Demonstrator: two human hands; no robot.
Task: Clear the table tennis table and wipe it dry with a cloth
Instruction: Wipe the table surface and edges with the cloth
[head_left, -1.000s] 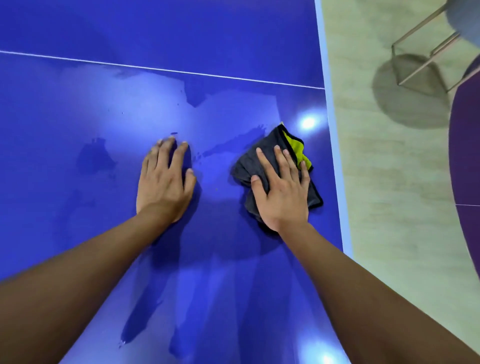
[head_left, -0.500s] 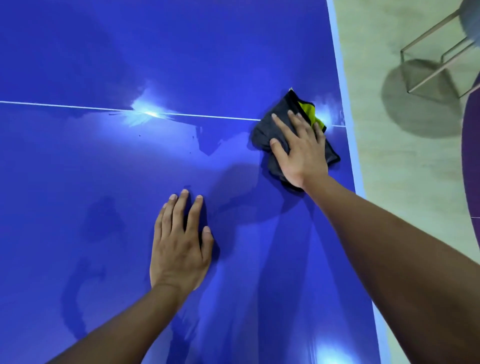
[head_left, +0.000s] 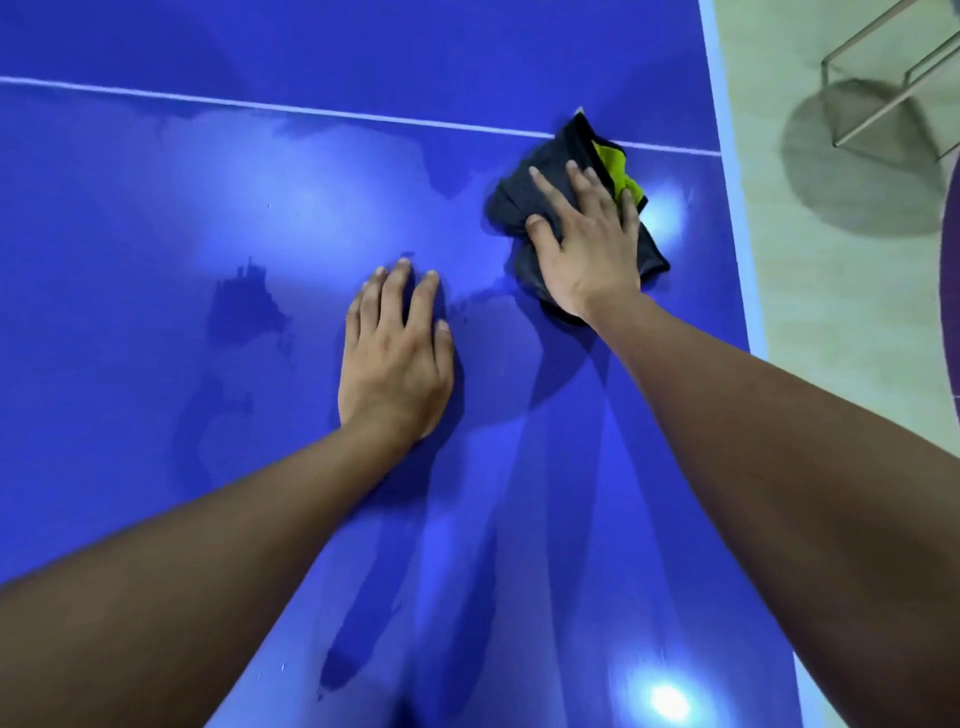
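The right hand (head_left: 587, 244) lies flat, fingers straight and spread, pressing the bunched dark cloth (head_left: 519, 205) onto the table tennis table (head_left: 156, 218) near its right edge, at the white line (head_left: 311, 110). The left hand (head_left: 395, 364) rests flat and empty on the surface just beside it as a brace. To wipe well, I judge that even palm pressure and overlapping strokes toward the dark wet patch (head_left: 244, 306) on the left will serve best.
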